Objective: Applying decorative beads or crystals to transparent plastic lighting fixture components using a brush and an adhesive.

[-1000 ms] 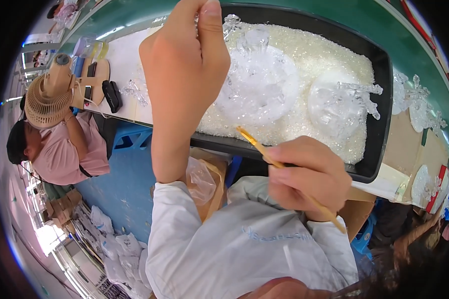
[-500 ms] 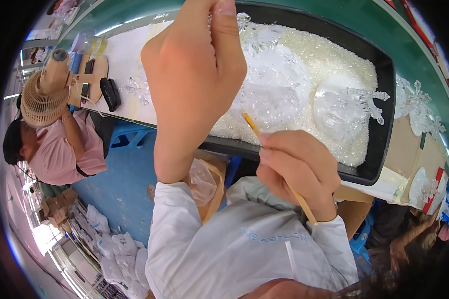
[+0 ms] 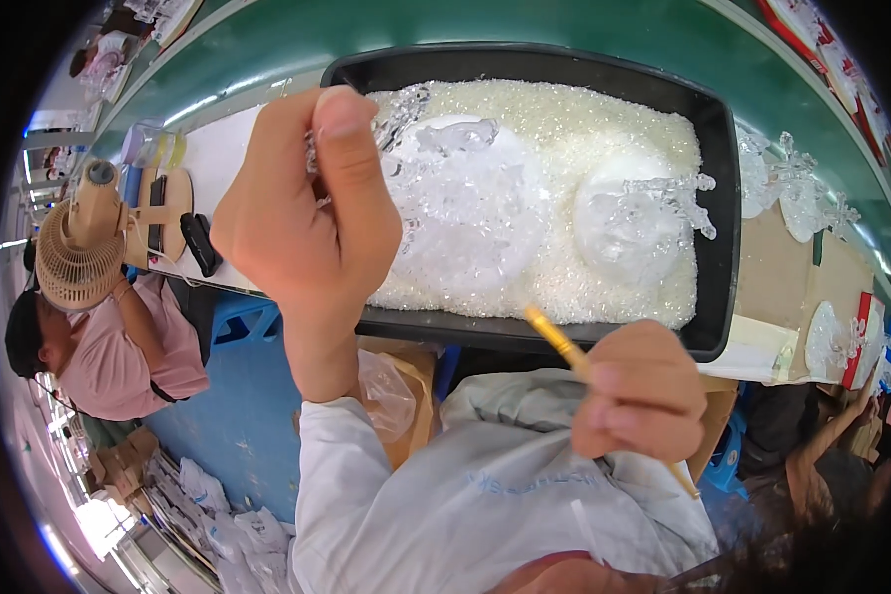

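My left hand (image 3: 312, 208) is raised over the left end of the black tray (image 3: 711, 342), fingers closed in a pinch. Clear, glassy bits show in the gap by the thumb; the hand mostly hides the clear plastic piece it grips. My right hand (image 3: 643, 391), in front of the tray's near edge, is closed round a thin paintbrush (image 3: 556, 339) with a yellowish tip pointing up and left. Sparkling clear granules (image 3: 653, 124) fill the tray. Two white round mounds lie in it, a larger one (image 3: 510, 183) and a smaller one (image 3: 594, 213), with clear branching ornaments (image 3: 663, 193) on them.
More clear ornaments (image 3: 797, 188) lie right of the tray on brown board. At left stand a beige fan (image 3: 79, 243), a black case (image 3: 200, 246) and a co-worker in pink (image 3: 139, 342). Below are a blue stool (image 3: 243, 319) and a clear plastic bag (image 3: 386, 396) in a carton.
The view has shifted, so the tray sits lower and further left. My right hand has drawn the brush back toward me, off the tray's granules. My left hand stays closed and raised.
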`<move>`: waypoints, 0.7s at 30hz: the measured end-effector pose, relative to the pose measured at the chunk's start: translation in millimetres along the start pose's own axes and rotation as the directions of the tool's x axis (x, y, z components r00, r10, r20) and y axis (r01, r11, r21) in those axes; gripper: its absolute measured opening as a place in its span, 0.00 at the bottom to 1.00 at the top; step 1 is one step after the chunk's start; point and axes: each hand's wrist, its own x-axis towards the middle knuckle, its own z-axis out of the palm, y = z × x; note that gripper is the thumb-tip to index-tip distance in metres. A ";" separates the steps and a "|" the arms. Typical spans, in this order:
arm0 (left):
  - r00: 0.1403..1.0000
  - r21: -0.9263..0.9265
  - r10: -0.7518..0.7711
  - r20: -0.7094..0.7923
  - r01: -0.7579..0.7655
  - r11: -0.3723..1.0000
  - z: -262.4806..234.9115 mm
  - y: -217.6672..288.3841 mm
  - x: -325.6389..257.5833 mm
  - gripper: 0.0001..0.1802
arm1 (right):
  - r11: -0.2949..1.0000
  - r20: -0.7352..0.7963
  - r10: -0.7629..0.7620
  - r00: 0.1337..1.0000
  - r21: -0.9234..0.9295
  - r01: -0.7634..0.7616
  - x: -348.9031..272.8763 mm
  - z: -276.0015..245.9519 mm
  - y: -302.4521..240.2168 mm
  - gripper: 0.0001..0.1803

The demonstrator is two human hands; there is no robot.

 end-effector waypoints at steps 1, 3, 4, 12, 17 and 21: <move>1.000 -0.013 0.004 -0.023 -0.005 1.000 -0.1 1.2 -0.1 0.14 | 0.999 -0.049 0.040 0.998 -0.035 -0.042 -0.9 -4.5 -2.3 0.15; 0.999 -0.040 -0.015 -0.047 0.013 0.999 -0.1 5.2 -1.2 0.14 | 0.989 -0.071 0.094 0.993 -0.104 -0.101 -1.3 -4.4 0.1 0.17; 0.997 -0.064 -0.036 -0.070 0.032 0.997 -0.4 7.1 -2.1 0.14 | 0.977 -0.034 0.148 0.988 -0.151 -0.152 -0.3 -3.8 1.2 0.18; 0.997 -0.034 -0.005 -0.071 0.003 0.999 -1.6 13.1 -3.7 0.16 | 0.942 0.067 0.221 0.973 -0.273 -0.195 9.6 2.3 0.1 0.13; 0.998 -0.055 -0.005 -0.058 0.002 0.998 -2.4 17.0 -4.7 0.18 | 0.943 0.086 0.239 0.967 -0.260 -0.210 9.0 2.6 3.3 0.15; 0.996 -0.044 0.017 -0.082 -0.021 0.999 -3.4 18.1 -7.3 0.18 | 0.946 0.120 0.196 0.973 -0.283 -0.156 12.6 2.3 9.7 0.16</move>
